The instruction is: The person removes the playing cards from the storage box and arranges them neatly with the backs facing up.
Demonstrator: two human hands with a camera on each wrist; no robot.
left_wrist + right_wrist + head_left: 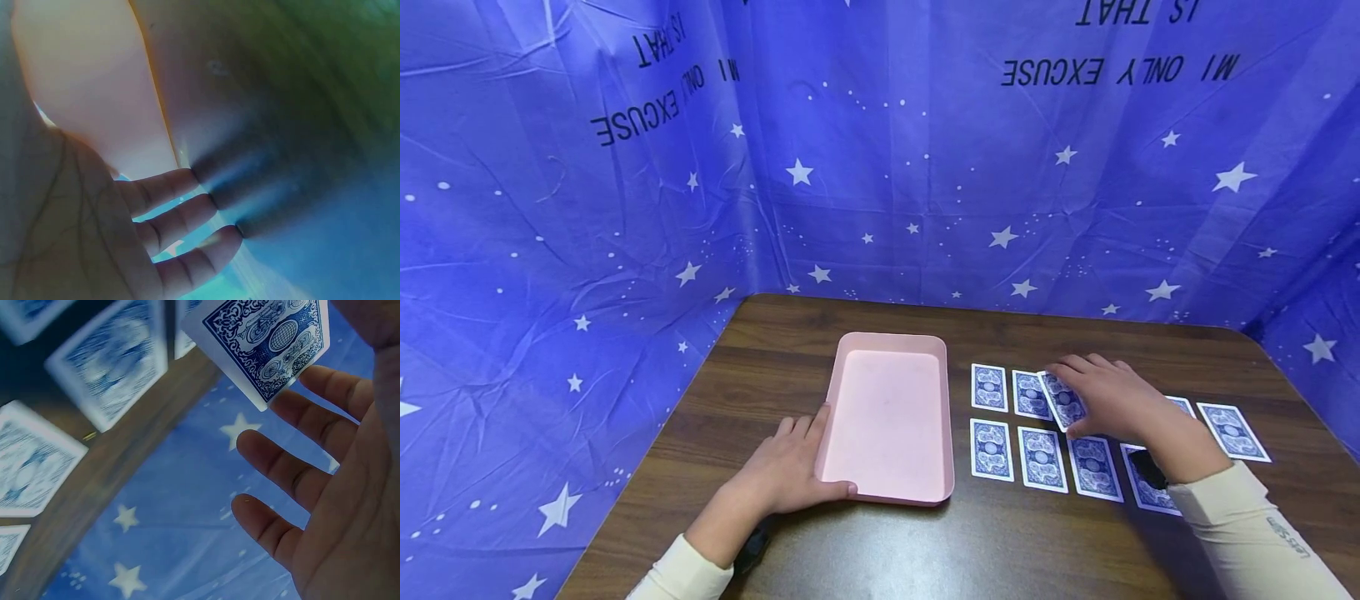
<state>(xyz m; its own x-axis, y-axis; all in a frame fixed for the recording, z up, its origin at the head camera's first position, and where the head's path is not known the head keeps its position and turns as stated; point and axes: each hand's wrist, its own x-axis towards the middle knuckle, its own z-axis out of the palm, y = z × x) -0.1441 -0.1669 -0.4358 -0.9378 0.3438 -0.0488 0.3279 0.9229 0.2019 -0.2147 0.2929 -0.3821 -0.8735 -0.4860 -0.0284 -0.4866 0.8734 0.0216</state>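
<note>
Here, at the lower left of the head view, my left hand [782, 475] lies flat against the near left wall of a shallow pink rectangular plastic tray [887, 421], fingers straight along its side and thumb pressed on the near rim, steadying it on the dark wood-grain table [760, 375]. In the left wrist view those straight fingers [181, 219] touch the tray wall.

Right of the tray, two rows of blue-backed playing cards [990, 437] lie face down. Over the upper row, at centre right, my right hand [1112, 400] pinches one blue-backed playing card [1063, 400] by its edge, lifted and tilted above the others. The right wrist view shows that card [269, 344] near the top of the frame, with my other fingers [287, 469] spread loosely apart beneath it.

I judge the grip thin: the card could slip and land back among its neighbours, or my wrist could drag the lower row out of line.

Upside-down black lettering on the starry blue cloth backdrop [925, 167] includes "MY ONLY EXCUSE". My cream sleeve [1262, 533] bears small writing I cannot read.
</note>
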